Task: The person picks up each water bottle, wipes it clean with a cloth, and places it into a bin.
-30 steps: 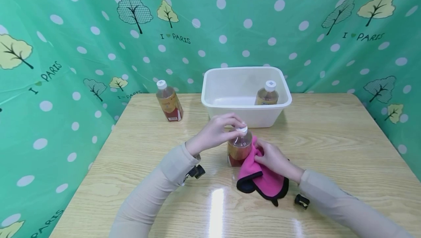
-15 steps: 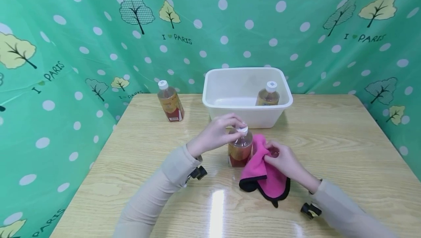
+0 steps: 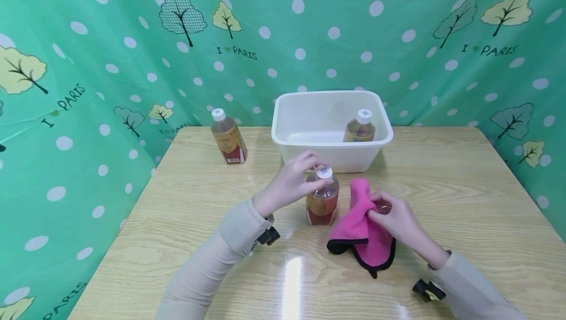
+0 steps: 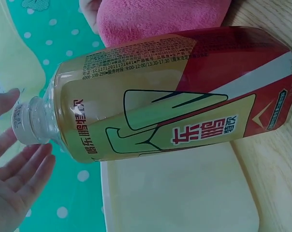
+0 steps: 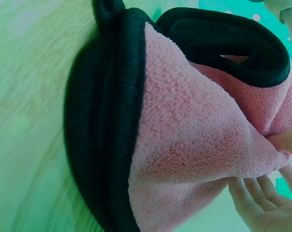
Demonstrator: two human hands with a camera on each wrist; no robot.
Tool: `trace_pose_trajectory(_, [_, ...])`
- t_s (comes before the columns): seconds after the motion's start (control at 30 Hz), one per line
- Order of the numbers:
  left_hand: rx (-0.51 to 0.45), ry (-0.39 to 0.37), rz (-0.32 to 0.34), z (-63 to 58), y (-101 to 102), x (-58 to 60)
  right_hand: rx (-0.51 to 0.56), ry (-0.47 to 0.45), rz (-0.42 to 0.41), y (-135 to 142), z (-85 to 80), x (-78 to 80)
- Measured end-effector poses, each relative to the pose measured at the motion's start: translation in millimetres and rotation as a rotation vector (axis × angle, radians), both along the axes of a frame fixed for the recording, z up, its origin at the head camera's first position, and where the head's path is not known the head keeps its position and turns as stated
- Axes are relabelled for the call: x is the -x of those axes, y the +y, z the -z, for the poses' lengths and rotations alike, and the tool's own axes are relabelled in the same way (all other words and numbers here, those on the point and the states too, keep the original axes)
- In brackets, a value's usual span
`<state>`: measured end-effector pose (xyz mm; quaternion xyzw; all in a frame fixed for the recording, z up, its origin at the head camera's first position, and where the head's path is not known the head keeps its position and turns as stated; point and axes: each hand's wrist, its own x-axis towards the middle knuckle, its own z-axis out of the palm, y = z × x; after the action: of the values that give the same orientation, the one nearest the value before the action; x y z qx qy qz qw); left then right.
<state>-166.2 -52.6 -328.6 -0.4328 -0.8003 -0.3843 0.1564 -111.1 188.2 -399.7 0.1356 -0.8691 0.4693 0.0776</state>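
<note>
In the head view my left hand (image 3: 289, 182) is at the white cap of an upright bottle of amber drink (image 3: 322, 204), standing before the tub. The left wrist view shows the thumb off the cap (image 4: 27, 121) and the fingers loosely spread beside the cap and neck; whether a fingertip touches it I cannot tell. The bottle's label (image 4: 160, 106) is gold and red. To the right, my right hand (image 3: 400, 219) pinches a pink fleecy cloth (image 3: 360, 226) with black edging between thumb and fingers. The cloth bunches up and its lower edge hangs to the table, apart from the bottle.
A white plastic tub (image 3: 327, 158) stands behind the bottle, with a similar bottle (image 3: 360, 128) upright at its right end. Another such bottle (image 3: 229, 138) stands at the table's back left. The wooden table (image 3: 177, 231) meets a green dotted curtain (image 3: 274, 30).
My right hand has drawn the cloth off the bottle's side and rightward, leaving a gap. My left hand has loosened at the cap, which shows more; the bottle has stayed in place.
</note>
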Motion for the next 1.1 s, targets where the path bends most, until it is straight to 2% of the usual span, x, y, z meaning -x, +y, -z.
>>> trace_pose_trajectory(0.2, [-0.011,0.043,-0.095,0.1,2.1,-3.1,-0.023,0.026,-0.006,3.5,0.1,-1.3])
trace_pose_trajectory(0.37, [-0.013,0.033,-0.105,0.7,2.4,-3.5,-0.036,0.014,-0.007,3.8,-1.4,-1.7])
trace_pose_trajectory(0.67, [-0.042,-0.045,-0.053,0.0,0.2,-3.6,-0.043,-0.011,-0.002,3.5,-2.5,-2.8])
trace_pose_trajectory(0.87, [-0.022,-0.082,-0.006,-0.2,-1.3,-3.2,-0.033,0.001,-0.009,2.5,-3.6,-3.5])
trace_pose_trajectory(1.1, [0.021,-0.073,0.029,-0.8,-3.8,-3.4,-0.046,0.008,-0.014,1.5,-4.0,-3.0])
